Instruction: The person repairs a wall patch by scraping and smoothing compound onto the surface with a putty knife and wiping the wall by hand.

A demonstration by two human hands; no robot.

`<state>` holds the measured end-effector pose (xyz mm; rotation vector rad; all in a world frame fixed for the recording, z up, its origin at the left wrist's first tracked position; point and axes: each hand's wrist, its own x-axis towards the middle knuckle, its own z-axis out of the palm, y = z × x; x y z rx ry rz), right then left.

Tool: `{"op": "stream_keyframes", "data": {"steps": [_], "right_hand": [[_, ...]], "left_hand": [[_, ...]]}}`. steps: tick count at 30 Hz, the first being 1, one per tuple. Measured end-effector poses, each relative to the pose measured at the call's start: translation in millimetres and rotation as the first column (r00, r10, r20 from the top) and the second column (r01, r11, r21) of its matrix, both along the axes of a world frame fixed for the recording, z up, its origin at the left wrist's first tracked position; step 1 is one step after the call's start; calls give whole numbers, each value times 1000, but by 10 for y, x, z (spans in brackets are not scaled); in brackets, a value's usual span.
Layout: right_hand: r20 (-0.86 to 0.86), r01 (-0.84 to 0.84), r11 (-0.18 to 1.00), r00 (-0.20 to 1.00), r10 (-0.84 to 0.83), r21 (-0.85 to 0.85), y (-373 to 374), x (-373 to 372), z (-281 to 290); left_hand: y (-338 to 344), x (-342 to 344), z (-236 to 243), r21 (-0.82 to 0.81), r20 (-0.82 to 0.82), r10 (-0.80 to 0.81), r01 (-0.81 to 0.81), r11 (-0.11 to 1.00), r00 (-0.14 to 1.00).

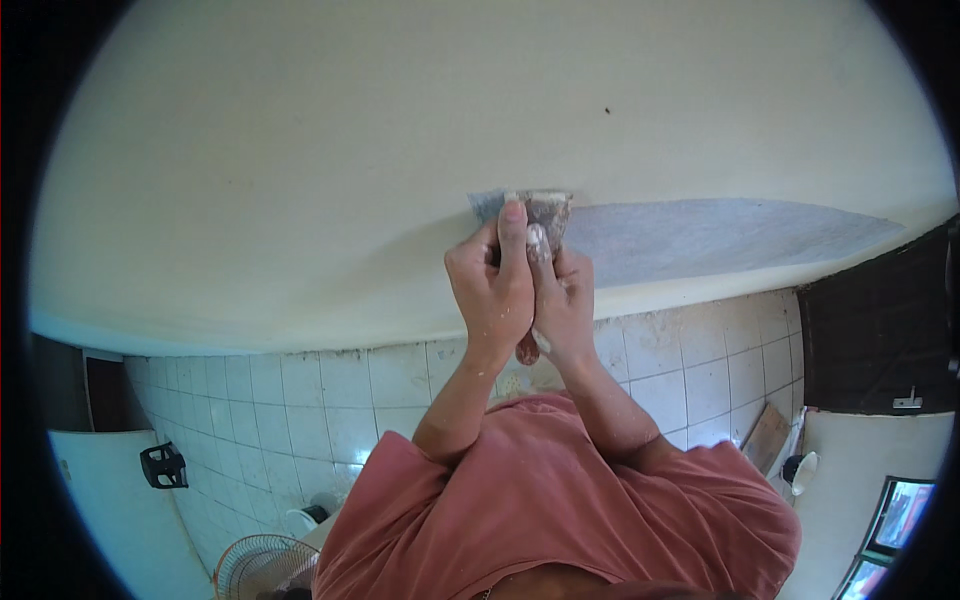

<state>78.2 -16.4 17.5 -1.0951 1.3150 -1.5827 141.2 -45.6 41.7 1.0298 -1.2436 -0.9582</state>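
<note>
Both of my hands are closed around a paint scraper with a wide, stained blade [552, 207] and a reddish-brown handle [527, 350]. My left hand [490, 285] wraps the handle from the left, its thumb lying up along the blade. Pressed against it, my right hand [565, 300] grips from the right with its whitish, dusty thumb pointing up. The blade's edge rests against the cream wall [330, 150]. A grey patch [720, 238] of bared surface runs rightward from the scraper, and a small grey strip [484, 205] shows left of the blade. My fingers hide most of the handle.
White floor tiles [400, 385] carry crumbs along the wall's foot. Behind at the left are a fan [265, 565] and a black stool [163, 466]. A dark door [880, 325], a board [767, 438] and a white bucket-like container [803, 472] stand to the right.
</note>
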Motion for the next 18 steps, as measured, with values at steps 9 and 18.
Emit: {"op": "stream_keyframes", "data": {"steps": [9,18], "right_hand": [[169,-60,996,985,47,69,88,-23,99],[34,13,998,999,-11,-67,38,-10,84]], "left_hand": [[43,-36,10,-11,-22,-25,25,1000,999],[62,-30,-9,-18,85,61,-60,998,995]]}}
